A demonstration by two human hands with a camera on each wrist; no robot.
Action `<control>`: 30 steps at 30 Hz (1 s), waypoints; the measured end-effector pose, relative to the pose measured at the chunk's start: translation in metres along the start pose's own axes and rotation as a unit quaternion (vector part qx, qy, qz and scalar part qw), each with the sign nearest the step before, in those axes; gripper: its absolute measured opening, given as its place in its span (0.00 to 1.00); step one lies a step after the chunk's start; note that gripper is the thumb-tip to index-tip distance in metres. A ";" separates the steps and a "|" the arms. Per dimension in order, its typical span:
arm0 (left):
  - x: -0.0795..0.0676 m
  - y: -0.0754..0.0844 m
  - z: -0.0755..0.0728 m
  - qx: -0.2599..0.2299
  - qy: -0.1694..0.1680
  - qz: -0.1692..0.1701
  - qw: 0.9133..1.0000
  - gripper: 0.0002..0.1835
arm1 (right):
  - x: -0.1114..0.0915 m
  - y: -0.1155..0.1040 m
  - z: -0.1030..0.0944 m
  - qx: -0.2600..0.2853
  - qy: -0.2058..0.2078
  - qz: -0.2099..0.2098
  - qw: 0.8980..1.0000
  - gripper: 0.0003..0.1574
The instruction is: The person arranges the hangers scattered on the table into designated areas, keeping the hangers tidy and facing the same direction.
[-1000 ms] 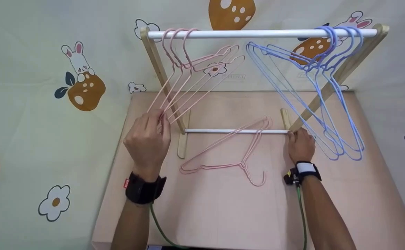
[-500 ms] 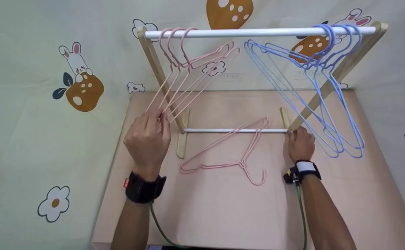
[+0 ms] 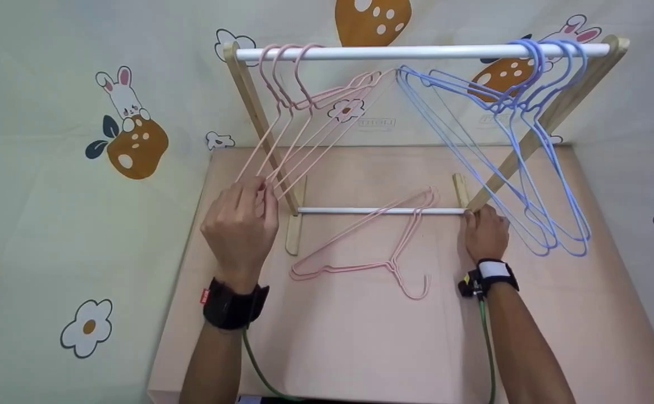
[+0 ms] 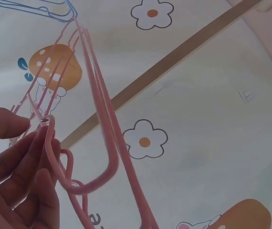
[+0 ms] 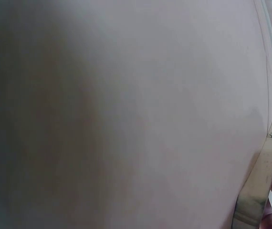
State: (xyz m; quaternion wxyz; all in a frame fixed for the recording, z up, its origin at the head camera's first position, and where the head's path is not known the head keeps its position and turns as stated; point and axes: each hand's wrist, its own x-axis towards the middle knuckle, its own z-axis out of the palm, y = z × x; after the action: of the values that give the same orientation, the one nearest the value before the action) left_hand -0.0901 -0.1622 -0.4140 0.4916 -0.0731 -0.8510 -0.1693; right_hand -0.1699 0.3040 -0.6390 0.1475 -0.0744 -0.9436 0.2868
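My left hand (image 3: 241, 221) pinches the near lower corner of the pink wire hangers (image 3: 310, 106), which hang by their hooks at the left of the rack's white top bar (image 3: 388, 53). In the left wrist view, thumb and fingers close on the bent end of a pink hanger (image 4: 98, 95); other pink corners stick out just below. My right hand (image 3: 486, 233) grips the rack's base at the right end of its lower bar (image 3: 332, 211), beside the wooden foot (image 5: 257, 188). Several blue hangers (image 3: 520, 104) hang at the bar's right end.
Loose pink hangers (image 3: 360, 267) lie stacked on the pink tabletop (image 3: 360, 348), partly over the lower bar. Wooden uprights (image 3: 254, 112) stand at both rack ends. Behind is a printed wall covering (image 3: 152, 235). Green cables (image 3: 259, 370) run from both wrists.
The far tip of the nearest pink hanger has swung up and now overlaps the blue hangers' tips. My left hand has shifted very slightly right; my right hand stays put.
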 end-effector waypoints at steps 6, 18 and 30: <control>0.000 -0.001 -0.001 -0.001 -0.002 -0.001 1.000 0.10 | -0.002 -0.003 -0.002 -0.001 -0.005 0.012 1.000 0.26; -0.005 0.013 -0.001 -0.024 0.016 0.019 0.999 0.08 | -0.001 -0.004 -0.003 -0.001 -0.001 0.010 1.000 0.22; -0.036 0.047 0.022 -0.068 -0.050 0.078 0.993 0.11 | -0.001 -0.005 -0.001 -0.007 -0.001 0.011 1.000 0.22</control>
State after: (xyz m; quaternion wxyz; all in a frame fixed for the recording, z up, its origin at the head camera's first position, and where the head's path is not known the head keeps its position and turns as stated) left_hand -0.0763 -0.1084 -0.4448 0.4538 -0.1809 -0.8529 -0.1842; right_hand -0.1690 0.3007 -0.6356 0.1426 -0.0851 -0.9451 0.2815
